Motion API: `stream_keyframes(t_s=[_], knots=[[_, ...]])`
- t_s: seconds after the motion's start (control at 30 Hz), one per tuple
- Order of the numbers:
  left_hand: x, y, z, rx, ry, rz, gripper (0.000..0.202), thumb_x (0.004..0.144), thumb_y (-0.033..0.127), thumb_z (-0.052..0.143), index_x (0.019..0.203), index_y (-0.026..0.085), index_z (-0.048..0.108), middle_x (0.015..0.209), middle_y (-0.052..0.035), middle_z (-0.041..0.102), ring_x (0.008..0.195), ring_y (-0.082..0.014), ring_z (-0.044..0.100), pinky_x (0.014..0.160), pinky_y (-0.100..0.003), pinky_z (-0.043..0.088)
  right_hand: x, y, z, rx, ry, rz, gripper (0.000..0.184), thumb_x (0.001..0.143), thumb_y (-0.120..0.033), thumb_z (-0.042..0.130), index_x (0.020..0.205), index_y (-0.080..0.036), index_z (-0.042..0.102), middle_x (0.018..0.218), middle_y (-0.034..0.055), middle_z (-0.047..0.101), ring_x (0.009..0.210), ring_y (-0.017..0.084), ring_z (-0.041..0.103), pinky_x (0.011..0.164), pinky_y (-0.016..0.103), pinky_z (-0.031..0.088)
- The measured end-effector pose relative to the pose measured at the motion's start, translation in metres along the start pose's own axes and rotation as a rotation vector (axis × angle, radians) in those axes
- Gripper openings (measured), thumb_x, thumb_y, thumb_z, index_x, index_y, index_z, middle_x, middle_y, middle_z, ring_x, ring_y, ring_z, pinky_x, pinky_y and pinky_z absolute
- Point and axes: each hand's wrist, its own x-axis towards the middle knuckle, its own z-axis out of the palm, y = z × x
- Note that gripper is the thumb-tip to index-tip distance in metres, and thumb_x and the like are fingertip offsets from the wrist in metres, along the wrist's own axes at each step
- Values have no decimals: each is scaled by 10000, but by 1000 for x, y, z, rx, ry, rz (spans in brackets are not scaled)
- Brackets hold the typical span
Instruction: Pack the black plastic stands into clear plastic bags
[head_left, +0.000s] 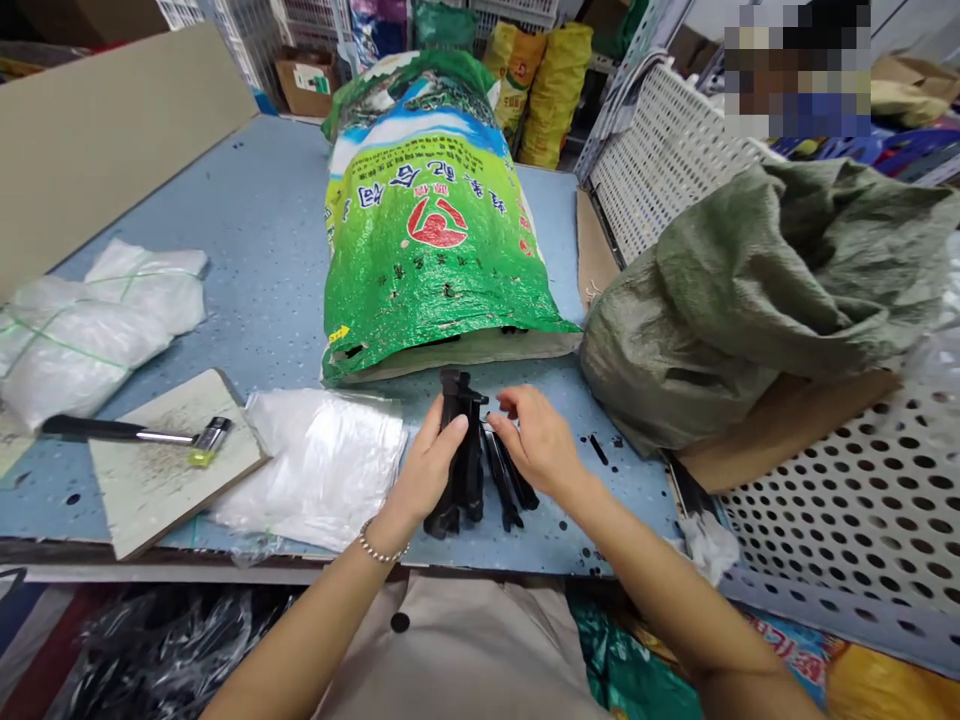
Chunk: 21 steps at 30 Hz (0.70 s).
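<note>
My left hand is closed round a bundle of long black plastic parts, held upright near the table's front edge. Just right of it, my right hand has bent fingers, with thumb and forefinger close to the bundle's upper side; what they pinch, if anything, is too small to make out. Thin black plastic pieces slant down below these fingertips, partly behind the hand. Right behind the bundle lies a large green printed woven sack, its open mouth towards me and dark contents just showing inside.
Clear plastic bags lie left of my hands. A hammer rests on a board, with wrapped plastic bundles behind. At right, a grey-green sack leans by a white perforated crate. Black scraps dot the blue table.
</note>
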Motion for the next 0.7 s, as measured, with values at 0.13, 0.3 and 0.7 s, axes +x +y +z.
stream_keyframes(t_s=[0.13, 0.3, 0.7], knots=[[-16, 13, -3, 35, -28, 26, 488, 945, 443, 432, 1387, 236, 447, 1429, -56, 497, 1322, -256, 435, 1125, -393, 312, 33, 16, -7, -189, -150, -321, 412, 997, -461, 307, 936, -172, 593, 870, 116, 620, 816, 227, 537, 719, 334, 405], [-11, 8, -11, 92, 73, 74, 480, 946, 422, 438, 1387, 232, 432, 1414, -65, 505, 1327, -239, 427, 1133, -394, 288, 36, 14, 2, 31, -249, -144, 491, 1017, -481, 182, 829, -199, 537, 739, 36, 574, 686, 158, 518, 628, 263, 358], [4, -24, -28, 568, 144, -111, 490, 957, 442, 308, 1316, 153, 476, 1123, -154, 668, 1014, -294, 639, 887, -417, 462, 11, 1, 27, -10, -554, -68, 428, 1014, -448, 295, 833, -202, 596, 757, 14, 643, 659, 136, 551, 615, 240, 349]])
